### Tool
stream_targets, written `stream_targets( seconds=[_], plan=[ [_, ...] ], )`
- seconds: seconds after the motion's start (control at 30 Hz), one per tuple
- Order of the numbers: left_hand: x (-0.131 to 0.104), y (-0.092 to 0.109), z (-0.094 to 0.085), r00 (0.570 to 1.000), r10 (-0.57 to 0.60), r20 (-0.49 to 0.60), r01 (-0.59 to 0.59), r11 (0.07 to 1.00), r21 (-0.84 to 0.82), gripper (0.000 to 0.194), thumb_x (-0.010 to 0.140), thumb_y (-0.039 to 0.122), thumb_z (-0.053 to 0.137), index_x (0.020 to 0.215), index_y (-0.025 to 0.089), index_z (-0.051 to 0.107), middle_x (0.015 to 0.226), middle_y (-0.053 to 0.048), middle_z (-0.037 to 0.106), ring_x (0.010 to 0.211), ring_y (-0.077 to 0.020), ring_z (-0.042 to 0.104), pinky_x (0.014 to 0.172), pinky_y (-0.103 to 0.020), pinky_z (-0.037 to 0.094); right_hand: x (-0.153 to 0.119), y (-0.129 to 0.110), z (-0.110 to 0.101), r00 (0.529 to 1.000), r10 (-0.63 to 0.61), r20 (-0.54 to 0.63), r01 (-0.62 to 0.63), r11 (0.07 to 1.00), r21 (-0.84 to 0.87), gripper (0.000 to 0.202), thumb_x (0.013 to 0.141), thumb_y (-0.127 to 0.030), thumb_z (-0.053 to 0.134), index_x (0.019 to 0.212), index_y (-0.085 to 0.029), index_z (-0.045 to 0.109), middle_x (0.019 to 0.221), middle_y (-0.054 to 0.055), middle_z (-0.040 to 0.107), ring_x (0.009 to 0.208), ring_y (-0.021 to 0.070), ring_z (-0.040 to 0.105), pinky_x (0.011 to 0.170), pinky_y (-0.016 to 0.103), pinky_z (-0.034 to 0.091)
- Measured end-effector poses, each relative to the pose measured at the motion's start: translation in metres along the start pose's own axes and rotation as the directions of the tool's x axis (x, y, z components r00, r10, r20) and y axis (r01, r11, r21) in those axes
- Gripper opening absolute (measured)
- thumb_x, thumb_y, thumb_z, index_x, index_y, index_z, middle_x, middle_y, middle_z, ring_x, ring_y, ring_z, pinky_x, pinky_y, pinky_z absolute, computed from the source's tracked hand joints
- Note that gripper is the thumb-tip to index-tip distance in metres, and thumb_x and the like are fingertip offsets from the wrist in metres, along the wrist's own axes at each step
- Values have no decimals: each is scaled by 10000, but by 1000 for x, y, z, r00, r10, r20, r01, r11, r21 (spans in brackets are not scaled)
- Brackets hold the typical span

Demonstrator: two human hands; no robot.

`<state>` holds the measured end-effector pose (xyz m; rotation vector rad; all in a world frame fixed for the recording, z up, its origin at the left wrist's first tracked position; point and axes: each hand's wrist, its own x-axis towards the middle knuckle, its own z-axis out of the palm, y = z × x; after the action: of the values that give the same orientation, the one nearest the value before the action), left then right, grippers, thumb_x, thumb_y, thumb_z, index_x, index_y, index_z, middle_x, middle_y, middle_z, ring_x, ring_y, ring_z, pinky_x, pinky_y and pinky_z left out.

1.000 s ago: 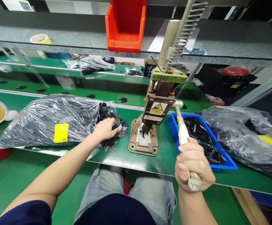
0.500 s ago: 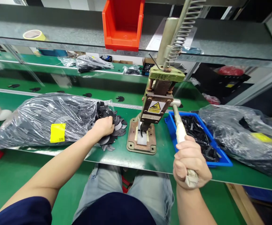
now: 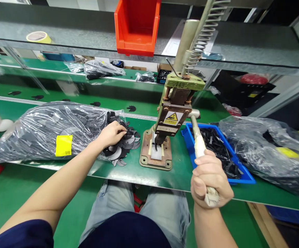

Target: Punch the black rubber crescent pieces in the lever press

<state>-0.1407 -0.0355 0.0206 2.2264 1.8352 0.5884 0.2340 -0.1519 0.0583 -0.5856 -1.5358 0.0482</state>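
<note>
My left hand (image 3: 113,133) pinches a thin black curved piece (image 3: 127,132) above a heap of flat black and grey pieces (image 3: 118,153). The heap spills from the mouth of a clear plastic bag (image 3: 48,127) bearing a yellow label. Fingers of my right hand (image 3: 211,179) wrap round the cloth-covered lever (image 3: 200,144) of a hand press (image 3: 173,113). Beneath the press head, a small black curved part (image 3: 156,146) rests by a pale plate (image 3: 156,153) on the press base (image 3: 143,160).
A blue tray (image 3: 249,179) of black parts stands right of the press, beside another plastic bag (image 3: 263,155). An orange bin (image 3: 136,48) and a tape roll (image 3: 38,37) are on the shelf above. Behind the bench, several black pieces lie on a green surface (image 3: 118,103).
My left hand has drawn slightly back and up from the heap, and a black piece now shows at its fingertips. My right hand stays on the lever.
</note>
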Motion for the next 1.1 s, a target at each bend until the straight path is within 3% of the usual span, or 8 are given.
stream_targets(
  seconds=[0.1,0.2,0.3,0.43,0.53,0.63,0.8,1.1],
  plan=[
    [-9,14,-2,1000,25,0,-25,991,-135,268,976,429,601,1092,270,784,905,-34,754,837,-210,698,816,-290,533,-1,0,1,1000,1,-7,-1,1000,-3,200,841,-234,700,664,-240,607,693,-23,652,786,214,675,1040,609,542],
    [-20,29,4,994,-13,110,58,908,-416,304,996,503,579,1084,259,737,784,-3,748,710,-182,697,711,-261,530,-1,1,2,1000,-21,-18,21,1000,-6,214,845,-242,701,660,-235,594,676,-20,642,767,217,674,1021,610,549],
    [-26,42,20,987,-29,160,122,788,-604,359,978,571,600,1009,232,717,780,-24,754,748,-191,726,713,-263,553,1,2,3,999,-25,-30,25,1000,-8,214,846,-245,703,663,-234,592,669,-21,640,754,219,667,1006,615,550],
    [-21,56,51,991,-71,112,127,748,-652,340,845,542,782,935,229,684,790,-7,714,728,-164,690,687,-252,537,1,1,5,999,-27,-43,27,1000,-11,220,835,-247,711,655,-232,586,659,-29,633,753,210,662,1003,618,545],
    [-11,65,71,983,-72,169,178,587,-790,360,803,469,827,941,233,593,739,38,639,657,-141,669,647,-250,535,0,1,4,999,-19,-34,18,1000,-25,229,851,-262,710,658,-241,588,658,-34,630,763,207,670,1018,611,547],
    [0,72,80,971,-30,237,225,454,-862,397,779,383,850,1017,221,575,724,64,607,616,-126,641,639,-253,538,-1,2,3,999,-22,-25,21,999,-40,244,875,-289,703,663,-253,588,658,-32,627,758,205,670,1022,599,556],
    [12,76,82,943,5,332,282,516,-809,234,833,360,787,870,166,663,720,16,651,588,-104,587,598,-226,487,-1,2,3,999,-28,-27,27,999,-37,251,880,-287,708,664,-244,588,661,-29,626,757,205,669,1026,603,555],
    [22,80,93,934,-16,358,289,625,-725,329,818,456,813,806,190,621,646,16,671,554,-134,634,536,-225,495,0,0,5,999,-17,-38,16,999,-28,256,882,-294,710,663,-239,589,651,-31,623,755,204,660,1024,610,548]
  ],
)
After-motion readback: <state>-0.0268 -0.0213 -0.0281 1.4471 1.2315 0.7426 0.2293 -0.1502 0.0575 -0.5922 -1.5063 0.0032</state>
